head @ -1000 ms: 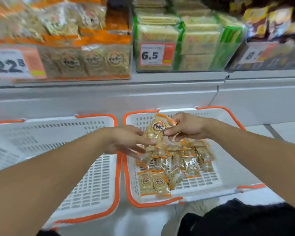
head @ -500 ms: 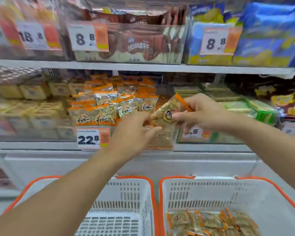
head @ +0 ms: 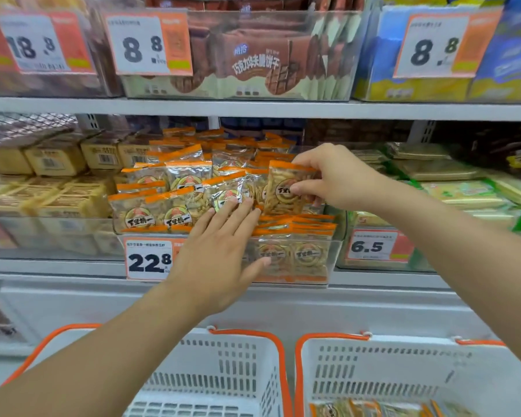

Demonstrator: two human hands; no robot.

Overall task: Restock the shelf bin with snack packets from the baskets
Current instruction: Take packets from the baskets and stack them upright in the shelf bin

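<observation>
Right hand (head: 337, 179) in the middle of the frame, fingers (head: 303, 188) and thumb pinching one small see-through snack packet with an orange top edge (head: 285, 188). Packet upright, over the right part of the clear plastic shelf bin (head: 331, 260), touching the heap of same orange-edged packets (head: 187, 188) piled inside.

Left hand (head: 220, 257) just below and left of it, fingers straight and spread wide, tips resting flat on the packets in the heap, holding nothing.

White price tag reading 22.8 (head: 149, 260) on the bin's front, partly behind the left hand.

White plastic basket with an orange rim at lower right (head: 403, 365), a few more packets lying at its bottom edge. Second white basket with an orange rim at lower left (head: 238, 365), just beside the first.

Brown biscuit packs in a clear bin (head: 253, 55) on the shelf above.
</observation>
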